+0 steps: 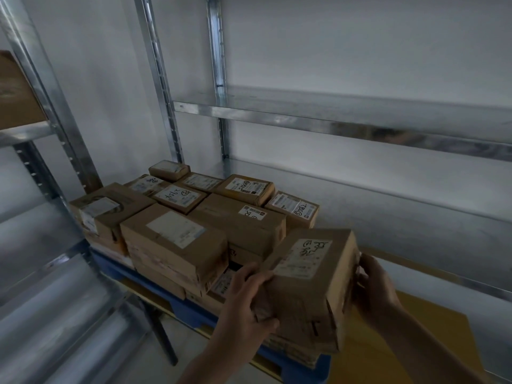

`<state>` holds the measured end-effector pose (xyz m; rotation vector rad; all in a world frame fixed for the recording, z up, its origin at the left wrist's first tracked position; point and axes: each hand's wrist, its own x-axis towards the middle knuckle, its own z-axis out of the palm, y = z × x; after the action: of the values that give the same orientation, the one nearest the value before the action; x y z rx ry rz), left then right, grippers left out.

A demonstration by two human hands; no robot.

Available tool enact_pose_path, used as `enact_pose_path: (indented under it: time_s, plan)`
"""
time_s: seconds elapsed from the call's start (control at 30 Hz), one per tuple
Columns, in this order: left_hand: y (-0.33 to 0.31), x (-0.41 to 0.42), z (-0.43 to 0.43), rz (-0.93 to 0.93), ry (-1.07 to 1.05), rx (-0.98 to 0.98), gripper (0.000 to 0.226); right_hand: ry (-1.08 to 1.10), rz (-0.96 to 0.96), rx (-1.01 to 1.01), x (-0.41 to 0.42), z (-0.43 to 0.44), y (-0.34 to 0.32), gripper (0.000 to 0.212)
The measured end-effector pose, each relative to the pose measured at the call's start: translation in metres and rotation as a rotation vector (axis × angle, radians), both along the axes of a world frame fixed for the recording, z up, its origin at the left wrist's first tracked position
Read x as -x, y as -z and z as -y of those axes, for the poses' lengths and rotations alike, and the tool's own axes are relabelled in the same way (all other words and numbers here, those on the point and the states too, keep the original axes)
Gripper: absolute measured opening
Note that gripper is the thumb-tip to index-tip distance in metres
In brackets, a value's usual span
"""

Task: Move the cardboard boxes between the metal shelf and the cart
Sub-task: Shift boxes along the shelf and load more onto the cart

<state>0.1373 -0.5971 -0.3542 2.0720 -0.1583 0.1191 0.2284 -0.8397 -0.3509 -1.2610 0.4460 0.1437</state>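
White wall backs the metal shelf (318, 120). Fingers of the left hand (249, 297) and right hand (374, 289) curl round opposite ends of one cardboard box (313, 281), held over the cart's (188, 309) near right corner. The other boxes (194, 217) are stacked across the rest of the cart.

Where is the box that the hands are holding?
Low and right of centre in the head view, the box is gripped between the left hand and right hand, at the near right end of the other boxes on the cart.
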Motion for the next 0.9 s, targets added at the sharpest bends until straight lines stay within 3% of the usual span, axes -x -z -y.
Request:
enact_pose_path:
  time_s: [0.1, 0.27, 0.43, 0.9]
  plan:
    - [0.009, -0.007, 0.004, 0.025, 0.031, -0.118, 0.075, -0.083, -0.035, 0.058, -0.008, -0.007, 0.002, 0.058]
    - [0.018, -0.019, 0.007, 0.014, 0.039, -0.225, 0.065, -0.114, -0.089, 0.091, -0.025, -0.015, 0.002, 0.046]
    - [0.025, -0.029, 0.005, 0.014, 0.022, -0.297, 0.061, -0.118, -0.097, 0.098, -0.04, -0.019, 0.013, 0.061]
    - [0.029, -0.041, 0.005, 0.047, -0.064, -0.25, 0.06, -0.095, -0.09, 0.074, -0.052, -0.027, 0.042, 0.049]
